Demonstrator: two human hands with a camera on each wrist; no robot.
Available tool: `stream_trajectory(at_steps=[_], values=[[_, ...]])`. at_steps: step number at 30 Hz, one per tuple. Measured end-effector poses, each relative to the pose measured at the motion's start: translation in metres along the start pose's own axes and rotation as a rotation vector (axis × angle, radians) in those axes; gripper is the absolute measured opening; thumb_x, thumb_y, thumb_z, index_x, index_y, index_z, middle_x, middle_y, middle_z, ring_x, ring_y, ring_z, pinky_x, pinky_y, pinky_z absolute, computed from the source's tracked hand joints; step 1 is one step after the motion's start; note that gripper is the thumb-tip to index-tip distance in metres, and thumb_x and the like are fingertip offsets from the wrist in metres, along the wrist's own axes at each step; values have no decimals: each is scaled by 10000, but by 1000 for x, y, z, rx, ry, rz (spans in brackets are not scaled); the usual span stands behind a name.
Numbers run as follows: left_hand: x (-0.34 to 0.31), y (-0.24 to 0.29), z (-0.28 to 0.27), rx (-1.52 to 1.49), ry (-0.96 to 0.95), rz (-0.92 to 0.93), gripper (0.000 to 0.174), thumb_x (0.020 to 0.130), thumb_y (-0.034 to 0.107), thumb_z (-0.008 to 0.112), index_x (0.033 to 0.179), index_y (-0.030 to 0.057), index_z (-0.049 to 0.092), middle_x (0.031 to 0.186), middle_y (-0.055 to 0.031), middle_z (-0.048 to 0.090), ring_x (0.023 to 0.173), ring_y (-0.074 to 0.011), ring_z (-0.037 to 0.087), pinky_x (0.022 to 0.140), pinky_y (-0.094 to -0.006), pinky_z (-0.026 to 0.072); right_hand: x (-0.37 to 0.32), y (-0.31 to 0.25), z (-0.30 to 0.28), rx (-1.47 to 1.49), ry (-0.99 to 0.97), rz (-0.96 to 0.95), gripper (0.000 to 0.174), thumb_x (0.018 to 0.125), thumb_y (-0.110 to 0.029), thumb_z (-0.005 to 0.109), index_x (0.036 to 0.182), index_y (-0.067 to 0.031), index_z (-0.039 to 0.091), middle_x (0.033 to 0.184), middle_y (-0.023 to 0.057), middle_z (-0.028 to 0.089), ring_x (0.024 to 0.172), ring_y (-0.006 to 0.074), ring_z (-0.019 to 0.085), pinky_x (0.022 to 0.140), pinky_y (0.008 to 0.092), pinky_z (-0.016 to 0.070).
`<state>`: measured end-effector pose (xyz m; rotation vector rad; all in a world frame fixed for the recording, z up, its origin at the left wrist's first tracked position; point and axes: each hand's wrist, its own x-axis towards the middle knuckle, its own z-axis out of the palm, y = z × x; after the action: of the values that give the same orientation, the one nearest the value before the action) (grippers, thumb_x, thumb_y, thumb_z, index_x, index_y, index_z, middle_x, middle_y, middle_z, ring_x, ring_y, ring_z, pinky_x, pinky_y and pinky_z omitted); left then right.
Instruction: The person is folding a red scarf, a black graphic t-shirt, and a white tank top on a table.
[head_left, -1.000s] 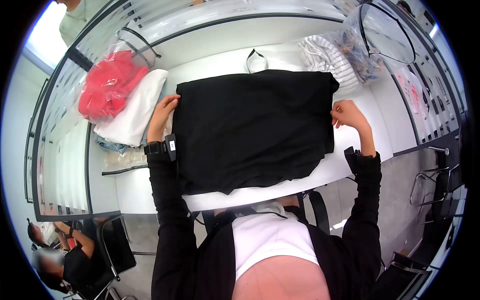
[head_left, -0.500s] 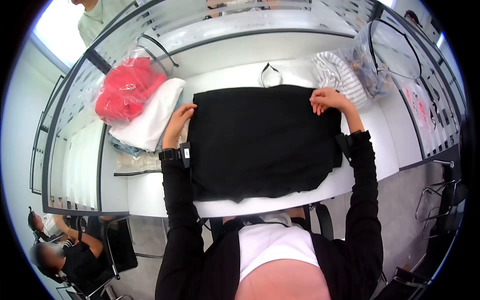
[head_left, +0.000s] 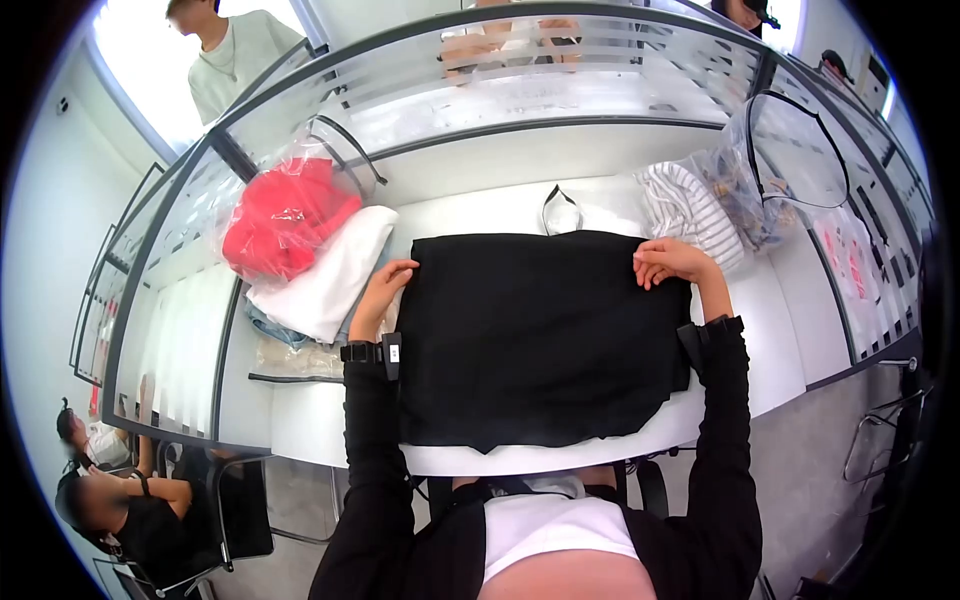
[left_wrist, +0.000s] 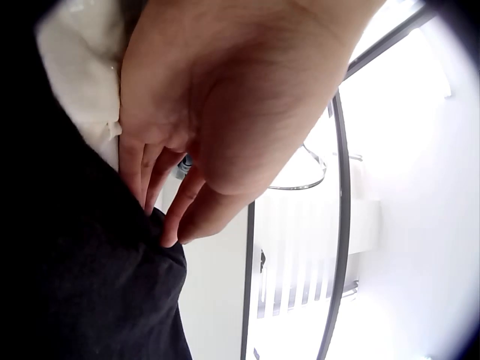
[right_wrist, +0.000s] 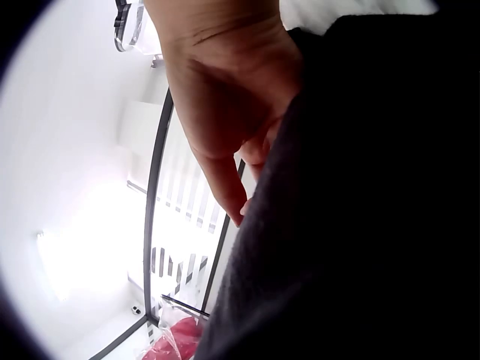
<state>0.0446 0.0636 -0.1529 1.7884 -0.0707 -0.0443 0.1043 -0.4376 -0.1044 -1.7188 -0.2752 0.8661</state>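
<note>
A black garment [head_left: 540, 340] lies spread flat on the white table [head_left: 770, 340], its near hem hanging over the front edge. My left hand [head_left: 392, 278] is at its far left corner. In the left wrist view, the left hand [left_wrist: 161, 225] pinches the black cloth [left_wrist: 90, 285] between thumb and fingers. My right hand [head_left: 660, 265] sits on the far right corner with fingers curled. The right wrist view shows the right hand [right_wrist: 244, 191] holding the edge of the dark fabric [right_wrist: 360, 225].
Left of the garment lie a folded white cloth [head_left: 330, 270] and a red item in a clear bag [head_left: 285, 215]. A striped cloth [head_left: 690, 210] and a clear bag [head_left: 770, 170] sit far right. A black strap loop [head_left: 560, 210] lies behind. Glass partitions surround the desk; people are nearby.
My right hand moved from the garment's right side to its far right corner and took hold there. The left hand stayed at the far left corner. The view tilted up.
</note>
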Motion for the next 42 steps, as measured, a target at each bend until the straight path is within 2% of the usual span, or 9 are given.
stream_trajectory(at_steps=[10, 20, 24, 28, 42], values=[[0, -2, 0, -1, 0, -8, 225, 874, 120, 525, 1070, 22, 574, 1011, -25, 573, 959, -102, 498, 869, -231, 370, -3, 1, 5, -46, 38, -3, 244, 888, -273, 512, 812, -46, 558, 728, 83, 637, 616, 128, 618, 537, 183, 462], [-2, 3, 2, 3, -25, 0, 218, 888, 123, 507, 1066, 15, 571, 981, 6, 553, 947, -75, 479, 859, -203, 354, -3, 0, 6, -68, 53, -6, 251, 887, -285, 510, 797, -54, 553, 720, 80, 638, 611, 119, 616, 531, 177, 455], [1, -5, -1, -15, -26, -8, 249, 884, 137, 512, 1087, 9, 581, 1036, -29, 580, 981, -106, 498, 877, -232, 362, -3, 3, 6, -73, 42, -3, 254, 890, -289, 505, 798, -56, 552, 716, 75, 634, 615, 114, 613, 540, 177, 457], [2, -7, -2, -35, -7, -27, 277, 896, 163, 501, 1101, -10, 572, 1031, -44, 578, 970, -112, 503, 874, -236, 368, -2, 1, 7, -92, 55, -1, 257, 890, -294, 504, 802, -57, 553, 719, 68, 630, 621, 110, 609, 554, 181, 459], [2, -5, -2, -17, 2, -35, 284, 892, 169, 514, 1124, 13, 560, 999, -20, 568, 921, -93, 495, 845, -224, 372, -3, 0, 8, -87, 59, -12, 255, 889, -292, 508, 803, -56, 555, 718, 67, 628, 620, 113, 610, 552, 183, 460]])
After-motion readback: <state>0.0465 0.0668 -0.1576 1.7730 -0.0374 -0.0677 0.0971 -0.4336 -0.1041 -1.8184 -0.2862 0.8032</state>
